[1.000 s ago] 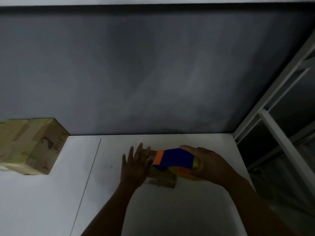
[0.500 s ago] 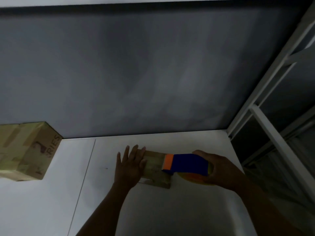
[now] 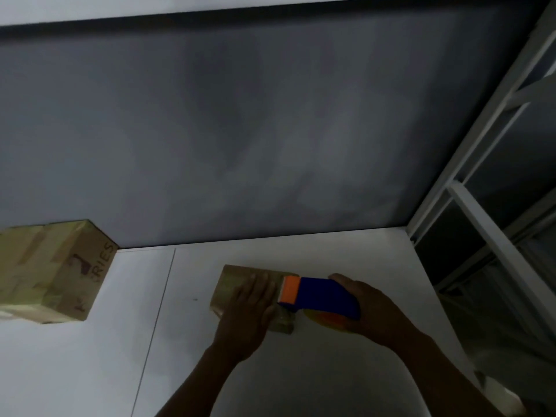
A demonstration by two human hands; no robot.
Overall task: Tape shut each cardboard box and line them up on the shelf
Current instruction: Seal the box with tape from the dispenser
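Cardboard, dull brown in the dim light, makes up the small box lying near the far right corner of the white table, a little in from the grey wall. The left hand lies flat on top of it, fingers straight and close together, pressing down. This is most likely meant to keep the light box from sliding and to hold the flaps shut under the tape.

The right hand is curled round the handle of a blue tape dispenser. The dispenser's orange front end meets the box's right-hand part, just beside the left fingertips. Held low and level like this, the dispenser appears set to run a strip across the lid, so the step in hand looks like sealing this box. The tape itself cannot be made out.

A larger box, already carrying strips of tape and printed lettering, stands at the table's far left edge, well apart from the small one and partly cut off by the view. A white metal shelf frame rises past the right edge of the table. The small box has not yet been set there.
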